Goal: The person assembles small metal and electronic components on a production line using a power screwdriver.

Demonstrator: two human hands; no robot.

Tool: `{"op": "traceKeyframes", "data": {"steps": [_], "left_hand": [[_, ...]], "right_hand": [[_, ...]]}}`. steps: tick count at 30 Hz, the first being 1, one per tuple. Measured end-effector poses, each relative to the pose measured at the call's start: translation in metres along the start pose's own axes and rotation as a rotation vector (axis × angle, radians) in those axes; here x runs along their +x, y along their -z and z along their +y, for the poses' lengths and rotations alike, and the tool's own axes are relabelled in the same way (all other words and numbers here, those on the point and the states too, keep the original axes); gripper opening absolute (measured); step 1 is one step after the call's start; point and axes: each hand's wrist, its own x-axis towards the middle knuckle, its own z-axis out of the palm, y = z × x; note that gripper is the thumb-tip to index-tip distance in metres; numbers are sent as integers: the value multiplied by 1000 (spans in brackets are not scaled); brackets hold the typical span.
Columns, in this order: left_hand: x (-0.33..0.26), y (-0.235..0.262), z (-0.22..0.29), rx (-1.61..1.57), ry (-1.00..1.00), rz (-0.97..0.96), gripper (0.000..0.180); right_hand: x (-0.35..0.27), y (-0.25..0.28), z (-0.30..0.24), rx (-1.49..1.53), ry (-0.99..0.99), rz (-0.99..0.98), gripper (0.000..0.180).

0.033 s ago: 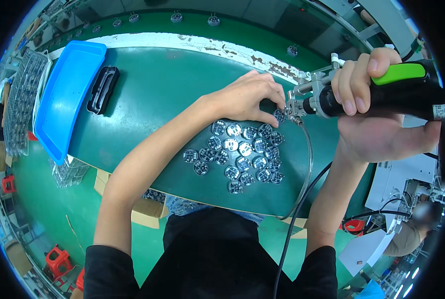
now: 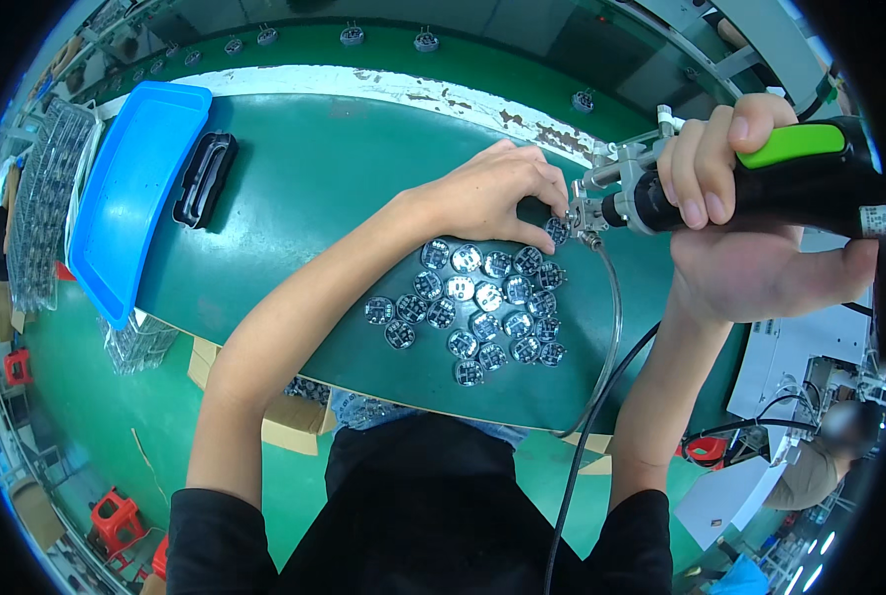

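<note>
My left hand (image 2: 497,188) reaches over the green table with thumb and fingers closed around a small round circuit-board part (image 2: 557,232). Its fingertips touch the edge of that part, right at the metal tip of the tool. My right hand (image 2: 740,273) grips a black electric screwdriver (image 2: 805,164) with a green lever, held sideways, its metal nose pointing left at the part. A clear hose (image 2: 616,297) runs from the nose down the table. Several similar round circuit-board parts (image 2: 487,296) lie grouped just below my left hand.
A blue tray (image 2: 125,208) and a black plastic holder (image 2: 205,180) lie at the table's left. Beyond the white ledge (image 2: 363,79), more round parts (image 2: 352,35) sit on a green strip. A black cable (image 2: 587,436) hangs near my right forearm. A person (image 2: 810,476) is at far right.
</note>
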Motion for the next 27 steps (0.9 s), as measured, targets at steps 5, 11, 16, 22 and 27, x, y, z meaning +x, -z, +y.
{"op": "traceKeyframes", "data": {"steps": [5, 11, 16, 22, 27], "left_hand": [[0, -1, -1, -1, 9, 8, 35], [0, 0, -1, 57, 6, 3, 38], [0, -1, -3, 46, -23, 31, 39], [0, -2, -4, 55, -21, 30, 40], [-2, -6, -6, 46, -27, 51, 41]], "right_hand": [[2, -8, 4, -22, -5, 57, 104], [4, -16, 8, -52, -9, 120, 103], [9, -26, 9, -80, -9, 167, 102], [12, -23, 11, -110, -11, 224, 101], [20, -23, 18, -131, -14, 279, 100]]}}
